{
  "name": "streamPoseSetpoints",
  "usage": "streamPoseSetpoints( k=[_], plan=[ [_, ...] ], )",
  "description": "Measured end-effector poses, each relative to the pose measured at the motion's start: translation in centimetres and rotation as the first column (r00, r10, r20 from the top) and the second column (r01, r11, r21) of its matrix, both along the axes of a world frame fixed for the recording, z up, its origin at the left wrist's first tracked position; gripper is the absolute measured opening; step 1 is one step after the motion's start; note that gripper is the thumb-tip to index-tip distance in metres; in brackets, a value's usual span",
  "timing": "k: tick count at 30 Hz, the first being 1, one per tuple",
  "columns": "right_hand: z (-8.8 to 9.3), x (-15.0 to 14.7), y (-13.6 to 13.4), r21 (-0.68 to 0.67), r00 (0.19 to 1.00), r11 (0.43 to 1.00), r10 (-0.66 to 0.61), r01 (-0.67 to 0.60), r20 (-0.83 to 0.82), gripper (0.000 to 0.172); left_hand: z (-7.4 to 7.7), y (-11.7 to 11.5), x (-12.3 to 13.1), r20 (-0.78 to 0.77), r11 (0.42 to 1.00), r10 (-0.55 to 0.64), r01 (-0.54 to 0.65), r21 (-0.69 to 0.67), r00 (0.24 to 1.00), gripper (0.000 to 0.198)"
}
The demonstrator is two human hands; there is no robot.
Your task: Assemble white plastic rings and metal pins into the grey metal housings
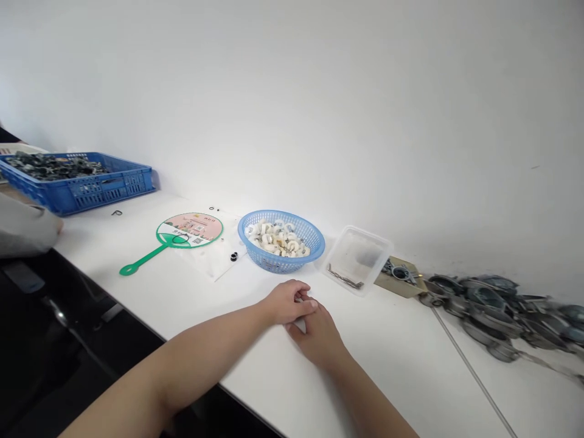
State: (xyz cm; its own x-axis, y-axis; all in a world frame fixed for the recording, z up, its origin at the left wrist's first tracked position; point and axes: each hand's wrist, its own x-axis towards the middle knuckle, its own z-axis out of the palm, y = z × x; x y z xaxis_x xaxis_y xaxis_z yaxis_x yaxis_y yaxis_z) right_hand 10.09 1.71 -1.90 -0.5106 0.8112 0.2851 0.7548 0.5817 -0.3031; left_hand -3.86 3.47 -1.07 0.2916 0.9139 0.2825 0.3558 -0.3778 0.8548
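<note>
My left hand [291,302] and my right hand [322,336] meet over the white table, just in front of a blue plastic basket [319,250]. The left fingers are curled, and that thumb reaches across to the fingers of the right hand. My right hand is closed too, its fingers partly covered by the left. Whatever lies between them, if anything, is hidden. The basket holds many white, ring-like plastic pieces [280,237] mixed with small metal parts. Right of it, a clear plastic box [353,258] is tilted, with a few thin metal pins [344,277] along its lower side.
A green-handled paddle fan [191,230] lies left on a plastic sheet, near small black rings [234,257]. A blue crate [109,188] of dark parts stands far left, beside another person's sleeve [22,225]. Right are a beige tray [396,285] and piled metal fittings [493,307].
</note>
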Motion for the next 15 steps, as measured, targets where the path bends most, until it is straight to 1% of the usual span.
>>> streamPoseSetpoints(
  k=[5, 9, 12, 15],
  plan=[
    [0.5, 0.0, -0.6, -0.024, 0.999, 1.0, 0.005, -0.006, -0.033, 0.049, -0.2, -0.3, 0.2, 0.004, 1.0, -0.003, 0.003, -0.005, 1.0, 0.048],
    [0.8, -0.1, -1.4, -0.052, 0.999, 0.999, -0.013, 0.011, -0.034, 0.048, -0.9, -0.4, 0.3, 0.025, 1.0, -0.021, 0.021, 0.011, 0.999, 0.048],
    [0.8, -0.1, -1.9, -0.071, 0.999, 0.997, -0.027, 0.025, -0.031, 0.051, -1.4, -0.4, 0.3, 0.058, 0.999, -0.03, 0.031, -0.016, 0.998, 0.048],
    [0.9, -0.1, -2.1, -0.088, 0.999, 0.996, -0.035, 0.032, -0.033, 0.05, -1.8, -0.4, 0.3, 0.082, 0.998, -0.036, 0.041, -0.05, 0.996, 0.049]
  ],
)
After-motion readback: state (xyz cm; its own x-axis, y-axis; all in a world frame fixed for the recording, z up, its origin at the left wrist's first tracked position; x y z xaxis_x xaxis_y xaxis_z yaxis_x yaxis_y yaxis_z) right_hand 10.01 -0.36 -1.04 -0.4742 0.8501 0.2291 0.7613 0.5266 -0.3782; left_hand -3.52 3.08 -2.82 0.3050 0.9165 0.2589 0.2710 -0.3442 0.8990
